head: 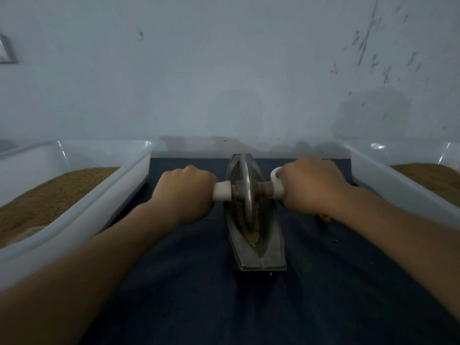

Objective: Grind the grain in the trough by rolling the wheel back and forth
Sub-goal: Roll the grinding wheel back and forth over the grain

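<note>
Because the wheel [245, 185] has to run true along a narrow groove, the person takes it from both sides: the left hand [185, 192] is clenched round the white handle [222, 191] on its end of the axle, and the right hand [308, 186] round the other, fingers [206, 180] curled under so that only knuckles show. That double grip, I'd judge, holds the thin disc upright on its edge and lets weight bear straight down. The trough [258, 252] lies on the dark counter [249, 307] with its long axis running straight away from the person toward the wall, pointed ends near and far, so a push and pull of the arms follows it. The wheel stands in the far half, its face in line with the trough, the axle crosswise and a little skewed, right end farther off. Brown grain [251, 235] lies in the groove on the wheel's near side, against its rim. The left tub [119, 192] and right tub [378, 180], both holding brown meal, flank the trough, likely for feeding and emptying.
</note>
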